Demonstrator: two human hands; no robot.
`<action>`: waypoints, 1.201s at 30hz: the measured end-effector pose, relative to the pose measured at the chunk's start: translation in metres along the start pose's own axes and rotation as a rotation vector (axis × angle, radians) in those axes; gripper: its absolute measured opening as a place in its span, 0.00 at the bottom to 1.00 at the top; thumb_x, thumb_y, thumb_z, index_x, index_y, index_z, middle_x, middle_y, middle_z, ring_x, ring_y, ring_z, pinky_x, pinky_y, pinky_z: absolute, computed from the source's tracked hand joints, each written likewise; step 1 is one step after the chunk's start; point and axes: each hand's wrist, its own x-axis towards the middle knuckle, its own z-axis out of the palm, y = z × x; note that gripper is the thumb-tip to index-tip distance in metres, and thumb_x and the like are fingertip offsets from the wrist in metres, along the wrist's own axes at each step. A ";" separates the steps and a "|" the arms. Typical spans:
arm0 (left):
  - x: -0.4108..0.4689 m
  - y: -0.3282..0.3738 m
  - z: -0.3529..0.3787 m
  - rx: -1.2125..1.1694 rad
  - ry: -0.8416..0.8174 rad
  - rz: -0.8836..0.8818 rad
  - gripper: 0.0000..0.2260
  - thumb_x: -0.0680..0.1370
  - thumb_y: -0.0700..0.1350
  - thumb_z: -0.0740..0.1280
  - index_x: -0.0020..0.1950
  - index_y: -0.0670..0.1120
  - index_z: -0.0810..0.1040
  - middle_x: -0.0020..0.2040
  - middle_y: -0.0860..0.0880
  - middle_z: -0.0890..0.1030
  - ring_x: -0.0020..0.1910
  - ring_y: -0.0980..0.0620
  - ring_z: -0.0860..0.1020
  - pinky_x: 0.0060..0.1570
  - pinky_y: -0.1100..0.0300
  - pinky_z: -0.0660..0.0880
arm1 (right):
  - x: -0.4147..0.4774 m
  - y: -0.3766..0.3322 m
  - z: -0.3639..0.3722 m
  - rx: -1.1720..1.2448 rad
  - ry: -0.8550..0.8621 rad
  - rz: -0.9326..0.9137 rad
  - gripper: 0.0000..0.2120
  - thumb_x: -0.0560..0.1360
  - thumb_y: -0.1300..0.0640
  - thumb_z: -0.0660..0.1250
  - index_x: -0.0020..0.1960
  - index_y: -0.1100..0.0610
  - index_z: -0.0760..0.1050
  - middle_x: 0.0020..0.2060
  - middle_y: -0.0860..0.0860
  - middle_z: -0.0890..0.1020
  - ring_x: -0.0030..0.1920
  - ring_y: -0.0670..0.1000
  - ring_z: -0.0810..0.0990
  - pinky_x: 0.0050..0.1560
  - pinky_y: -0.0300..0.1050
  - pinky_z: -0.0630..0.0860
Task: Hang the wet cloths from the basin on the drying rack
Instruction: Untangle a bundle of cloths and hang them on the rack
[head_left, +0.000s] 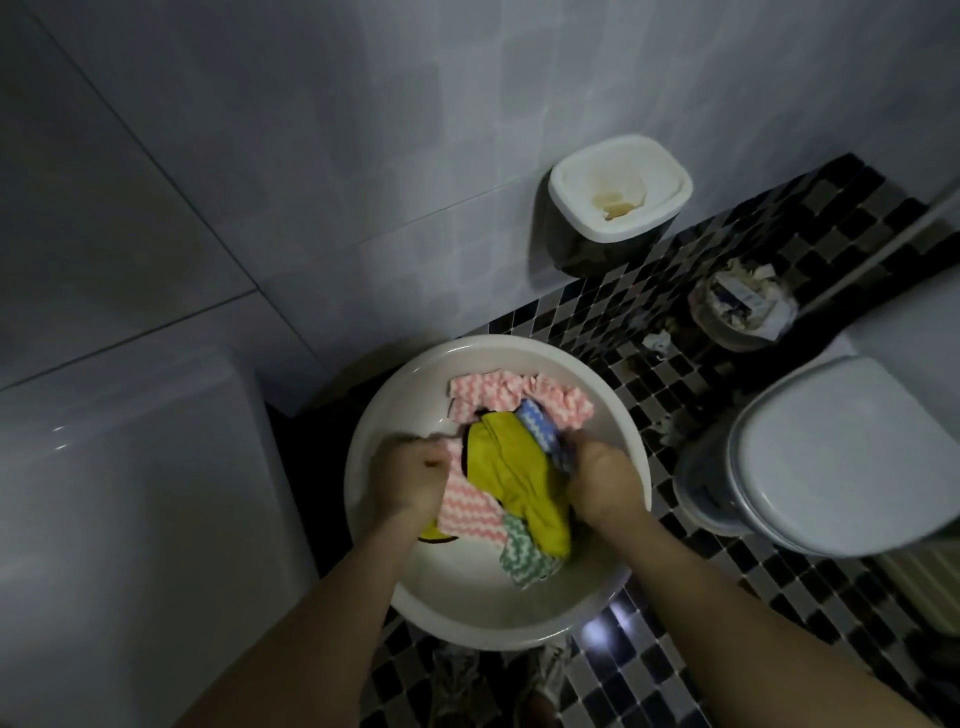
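Checkered floor (675, 322) under white basin (498, 623) of crumpled pink, yellow, green cloths (514, 467)

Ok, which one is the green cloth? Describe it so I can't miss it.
Find the white basin on the tiled floor. In its pile, look at the near edge, next to the yellow cloth. The green cloth alone has green-and-white zigzags; its zigzag neighbours are the pink cloth and the blue cloth.
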 end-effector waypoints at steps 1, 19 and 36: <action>0.000 0.003 -0.004 -0.128 0.057 -0.019 0.07 0.70 0.44 0.67 0.36 0.42 0.83 0.38 0.43 0.85 0.42 0.44 0.83 0.43 0.55 0.77 | 0.002 -0.001 -0.004 0.200 0.020 0.104 0.15 0.75 0.63 0.65 0.61 0.55 0.76 0.50 0.55 0.83 0.51 0.57 0.81 0.48 0.47 0.75; -0.035 0.095 -0.032 -0.686 -0.560 0.127 0.09 0.74 0.36 0.72 0.51 0.48 0.81 0.49 0.53 0.83 0.49 0.58 0.79 0.54 0.62 0.77 | -0.047 -0.020 -0.056 2.246 -0.378 0.400 0.16 0.73 0.71 0.60 0.59 0.63 0.73 0.53 0.64 0.82 0.49 0.56 0.83 0.47 0.44 0.83; -0.030 0.094 -0.029 -0.773 -0.378 -0.025 0.14 0.73 0.30 0.69 0.45 0.51 0.81 0.45 0.50 0.83 0.47 0.52 0.81 0.42 0.61 0.77 | -0.052 -0.021 -0.052 1.240 -0.118 0.174 0.11 0.73 0.72 0.67 0.47 0.58 0.80 0.48 0.59 0.82 0.43 0.53 0.81 0.45 0.46 0.81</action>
